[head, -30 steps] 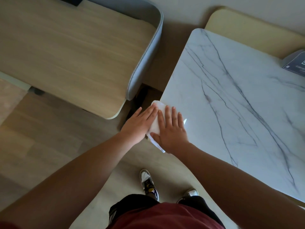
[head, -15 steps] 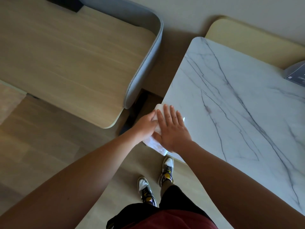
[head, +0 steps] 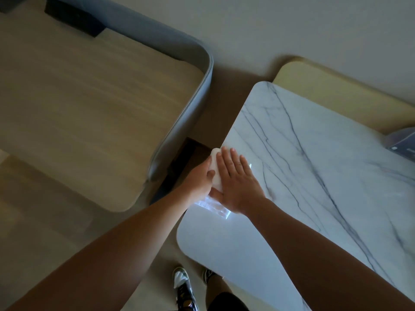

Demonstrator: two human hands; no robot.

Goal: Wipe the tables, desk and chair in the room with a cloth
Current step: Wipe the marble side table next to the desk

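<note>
Mid-frame, my right hand (head: 235,182) presses the cloth (head: 214,167) flat-fingered, left hand (head: 198,179) pinches it; overhanging the marble table (head: 314,176), it may slip off.

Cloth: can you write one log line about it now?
step: wipe marble table edge | right hand: flat on cloth | left hand: grips cloth

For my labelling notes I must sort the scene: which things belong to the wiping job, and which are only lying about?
Job: cloth, marble table, wooden desk, left hand, right hand.
Lying about: dark booklet on the table, black block on the desk.
</note>
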